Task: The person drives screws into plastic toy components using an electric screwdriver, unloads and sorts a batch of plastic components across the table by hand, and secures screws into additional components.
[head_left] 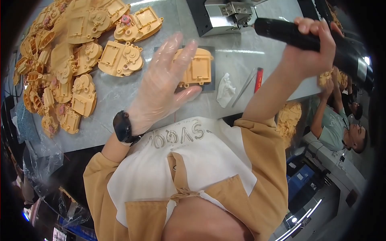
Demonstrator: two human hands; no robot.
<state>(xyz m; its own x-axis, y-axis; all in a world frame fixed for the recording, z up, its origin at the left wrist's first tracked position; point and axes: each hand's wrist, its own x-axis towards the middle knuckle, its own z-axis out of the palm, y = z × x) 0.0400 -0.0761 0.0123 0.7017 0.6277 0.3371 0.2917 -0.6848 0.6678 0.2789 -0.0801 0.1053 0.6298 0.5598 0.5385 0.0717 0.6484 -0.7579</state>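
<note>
My left hand (165, 80), in a clear plastic glove, lies palm down with its fingers spread over the left side of an orange plastic housing (200, 68). Its thumb is by the housing's lower edge. The housing sits on a dark square pad (213, 82), partly hidden by the fingers. My right hand (311, 52), bare, is raised at the upper right with its fingers wrapped round a black cylindrical tool (281, 32). The tool's narrow end points left, close to a metal device (237, 12) at the top.
Several orange housings (120, 58) are piled on the grey table (157, 116) at the left. A crumpled white tissue (226, 90), metal tweezers (244, 87) and a red tool (259, 79) lie right of the pad. Another person (335, 124) sits at far right.
</note>
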